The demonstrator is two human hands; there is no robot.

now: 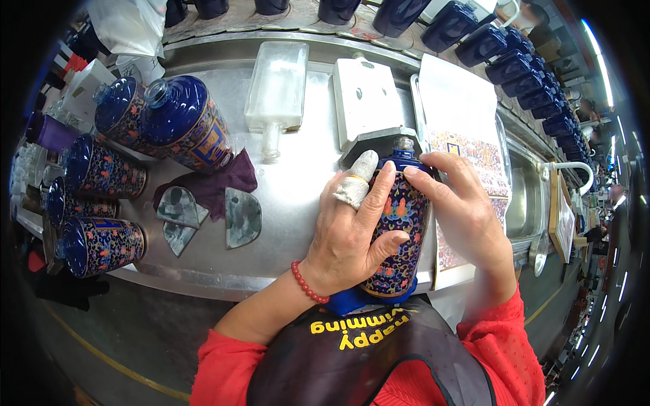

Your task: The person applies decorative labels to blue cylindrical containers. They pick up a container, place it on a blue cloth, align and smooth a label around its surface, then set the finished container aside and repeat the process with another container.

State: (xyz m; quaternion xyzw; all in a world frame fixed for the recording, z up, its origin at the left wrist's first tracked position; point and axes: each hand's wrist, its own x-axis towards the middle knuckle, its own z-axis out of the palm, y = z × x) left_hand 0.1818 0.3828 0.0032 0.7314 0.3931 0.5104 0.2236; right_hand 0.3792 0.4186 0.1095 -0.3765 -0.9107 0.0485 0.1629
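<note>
A dark blue bottle (396, 230) with a colourful floral pattern lies tilted in front of me, its clear glass neck pointing away. My left hand (349, 237) holds its left side, index fingertip at the shoulder and thumb stretched across the pattern. One left finger wears a whitish wrap (353, 189). From the other side, my right hand (470, 210) grips the bottle's shoulder, thumb and fingertips pressing near the pattern's upper edge. Under the neck end sits a dark angular support (379, 141). A blue cloth (369, 298) shows beneath the bottle's base.
Patterned blue bottles (105, 247) and a purple cloth (233, 177) with dark flat scrapers (242, 218) are at left. A clear glass bottle (276, 88) and a white block (365, 95) lie beyond. Patterned sheets (467, 145) lie right, before a sink (520, 210). Plain blue bottles (450, 26) line the back.
</note>
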